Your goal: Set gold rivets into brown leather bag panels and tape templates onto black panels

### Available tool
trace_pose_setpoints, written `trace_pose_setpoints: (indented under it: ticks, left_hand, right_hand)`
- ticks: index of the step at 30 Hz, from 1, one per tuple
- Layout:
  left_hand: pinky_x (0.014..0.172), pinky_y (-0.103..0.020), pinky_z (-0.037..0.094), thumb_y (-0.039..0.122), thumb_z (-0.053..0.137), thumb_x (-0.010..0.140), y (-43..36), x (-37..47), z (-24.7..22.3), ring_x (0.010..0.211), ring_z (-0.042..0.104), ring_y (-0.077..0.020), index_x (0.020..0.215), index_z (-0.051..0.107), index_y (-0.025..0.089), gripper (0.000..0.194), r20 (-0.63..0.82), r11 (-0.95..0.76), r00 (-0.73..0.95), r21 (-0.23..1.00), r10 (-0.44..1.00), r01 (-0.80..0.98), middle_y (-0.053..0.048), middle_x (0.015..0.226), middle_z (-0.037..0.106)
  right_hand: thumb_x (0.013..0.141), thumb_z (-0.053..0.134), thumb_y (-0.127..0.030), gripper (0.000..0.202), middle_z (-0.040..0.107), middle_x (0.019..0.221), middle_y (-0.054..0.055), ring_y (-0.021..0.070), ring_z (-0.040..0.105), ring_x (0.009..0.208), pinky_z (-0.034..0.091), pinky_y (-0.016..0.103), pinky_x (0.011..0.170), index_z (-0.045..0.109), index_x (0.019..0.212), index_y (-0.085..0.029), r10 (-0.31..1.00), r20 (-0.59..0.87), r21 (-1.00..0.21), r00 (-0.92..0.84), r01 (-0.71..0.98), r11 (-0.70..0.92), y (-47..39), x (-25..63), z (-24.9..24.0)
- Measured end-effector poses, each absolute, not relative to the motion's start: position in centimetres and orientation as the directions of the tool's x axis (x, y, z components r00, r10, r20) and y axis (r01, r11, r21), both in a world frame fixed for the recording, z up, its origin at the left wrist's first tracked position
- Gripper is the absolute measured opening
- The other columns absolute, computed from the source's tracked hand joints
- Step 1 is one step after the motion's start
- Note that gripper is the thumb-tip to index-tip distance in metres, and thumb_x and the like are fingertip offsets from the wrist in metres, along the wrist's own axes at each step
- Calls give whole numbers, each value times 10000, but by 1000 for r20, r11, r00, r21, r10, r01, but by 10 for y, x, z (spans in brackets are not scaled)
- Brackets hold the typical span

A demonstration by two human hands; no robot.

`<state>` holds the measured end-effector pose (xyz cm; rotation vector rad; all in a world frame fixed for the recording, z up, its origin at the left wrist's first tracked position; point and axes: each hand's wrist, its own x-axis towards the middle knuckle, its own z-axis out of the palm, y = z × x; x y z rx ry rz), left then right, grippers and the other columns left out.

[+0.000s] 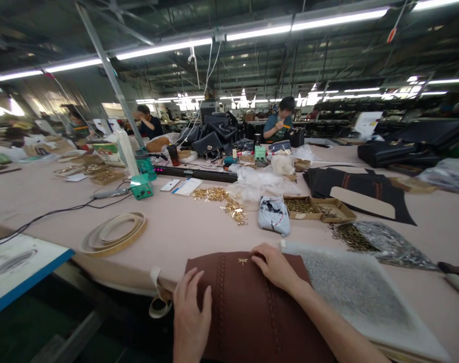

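A brown leather panel (pixel 244 302) with two stitched, braided-looking strips lies at the table's front edge, its lower part hanging toward me. Near its top edge sits a small gold dragonfly-shaped ornament (pixel 243 261). My right hand (pixel 272 264) rests on the panel just right of the ornament, fingers bent and fingertips close to it; nothing shows in its grasp. Over the panel's left side is my left hand (pixel 191 307), fingers spread and holding nothing visible.
Beyond the panel are a pile of gold pieces (pixel 214 194), a plastic bag (pixel 273 216) and a cardboard tray of small hardware (pixel 300 205). A rolled strip (pixel 114 233) and green device (pixel 141 187) stand left. A pale sheet (pixel 361 287) lies right. People sit across the table.
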<state>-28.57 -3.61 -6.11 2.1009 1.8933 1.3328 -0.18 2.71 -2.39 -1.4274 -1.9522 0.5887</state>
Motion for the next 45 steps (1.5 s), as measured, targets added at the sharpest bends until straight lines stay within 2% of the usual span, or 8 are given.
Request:
trace_pose_setpoints:
  ticks: [4, 9, 12, 15, 31, 37, 45]
  left_hand:
    - [1181, -497, 466, 237, 493, 1015, -21, -246, -55, 1391, 480, -250, 1389, 568, 255, 383, 484, -423, 155, 513, 861, 747, -83, 1446, 564]
    - [1125, -507, 491, 149, 523, 967, 2, -222, -50, 1342, 517, -267, 1359, 609, 212, 407, 380, -431, 274, 430, 884, 793, -94, 1440, 592]
    - [1051, -499, 515, 148, 531, 967, 8, -217, -45, 1293, 546, -269, 1324, 648, 246, 389, 361, -411, 281, 360, 889, 838, -71, 1414, 622]
    - [1023, -480, 513, 153, 544, 968, 8, -215, -43, 1276, 551, -268, 1315, 664, 265, 384, 367, -398, 269, 341, 890, 852, -65, 1403, 636]
    - [1005, -459, 459, 153, 573, 944, 7, -206, -32, 1261, 542, -263, 1207, 665, 290, 310, 296, -313, 205, 384, 933, 869, -25, 1394, 639]
    - [1008, -461, 457, 150, 561, 951, 7, -208, -34, 1269, 542, -255, 1188, 664, 292, 295, 294, -320, 209, 410, 933, 854, -9, 1404, 645]
    - [1002, -473, 473, 133, 541, 947, 9, -209, -36, 1269, 548, -266, 1186, 671, 270, 305, 307, -339, 220, 418, 926, 843, -42, 1391, 656]
  right_hand:
    - [974, 617, -249, 168, 740, 1057, 50, 227, 674, 1015, 472, 328, 943, 774, 1035, -248, 965, 163, -622, -206, 737, 262, 28, -9, -28]
    - [975, 638, -269, 144, 748, 1047, 33, 214, 682, 997, 467, 305, 919, 777, 1014, -259, 971, 140, -607, -194, 758, 239, 33, -10, -30]
    - [985, 634, -283, 141, 745, 1038, 32, 214, 684, 989, 462, 305, 905, 771, 1008, -261, 974, 130, -589, -184, 776, 225, 34, -11, -30]
    - [996, 623, -292, 142, 738, 1033, 32, 219, 684, 994, 458, 308, 894, 761, 1007, -263, 975, 132, -564, -178, 796, 221, 34, -13, -30]
    - [1044, 551, -288, 153, 691, 1050, 31, 206, 668, 967, 433, 292, 800, 697, 1015, -253, 976, 145, -436, -161, 876, 209, 29, -22, -29]
    - [1048, 546, -284, 152, 688, 1053, 31, 206, 664, 969, 427, 294, 794, 692, 1020, -251, 978, 141, -427, -154, 882, 200, 29, -22, -28]
    - [1042, 544, -285, 158, 692, 1060, 43, 211, 663, 976, 438, 299, 801, 698, 1021, -257, 983, 115, -452, -144, 874, 181, 30, -23, -27]
